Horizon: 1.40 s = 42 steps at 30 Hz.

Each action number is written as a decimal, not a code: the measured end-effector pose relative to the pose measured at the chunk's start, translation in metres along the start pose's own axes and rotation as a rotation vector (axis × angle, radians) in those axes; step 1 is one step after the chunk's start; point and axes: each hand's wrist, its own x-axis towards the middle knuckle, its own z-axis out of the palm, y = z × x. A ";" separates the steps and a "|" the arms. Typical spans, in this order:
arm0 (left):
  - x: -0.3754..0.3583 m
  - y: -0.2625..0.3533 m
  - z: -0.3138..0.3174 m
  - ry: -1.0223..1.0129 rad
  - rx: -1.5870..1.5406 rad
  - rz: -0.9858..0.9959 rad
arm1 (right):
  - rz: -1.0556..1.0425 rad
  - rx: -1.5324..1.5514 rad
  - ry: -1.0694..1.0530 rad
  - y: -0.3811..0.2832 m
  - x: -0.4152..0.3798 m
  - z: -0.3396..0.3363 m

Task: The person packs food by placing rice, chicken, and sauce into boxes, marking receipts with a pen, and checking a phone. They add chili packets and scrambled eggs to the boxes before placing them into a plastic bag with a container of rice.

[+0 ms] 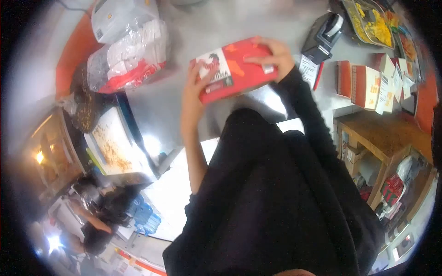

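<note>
Between my two hands is a red cardboard food box [235,77] with a white panel and a rooster drawing, its lid side facing up. My left hand [195,85] grips the box's left end, thumb and fingers over the edge. At the right end, my right hand [275,57] has its fingers spread across the top and wrapped round the corner. The box is tilted a little, its right end farther from me, above the metal table [207,25]. What is inside the box is hidden.
Plastic-wrapped packs [133,55] lie at the left. A black tape dispenser [324,37], a printed slip [309,69] and a red pen [318,76] sit right, near standing boxes [366,85] and a tray of yellow food [375,27]. Another person [101,216] is lower left.
</note>
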 end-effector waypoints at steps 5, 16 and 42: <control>-0.009 0.005 0.041 0.359 -0.539 -0.238 | 0.374 0.306 0.178 -0.021 -0.012 0.031; 0.010 0.011 -0.016 -0.027 -0.618 -0.527 | 0.457 0.234 -0.328 -0.011 0.024 -0.016; 0.029 0.002 -0.040 0.136 -0.461 -0.665 | 0.755 0.588 -0.483 -0.002 0.048 -0.022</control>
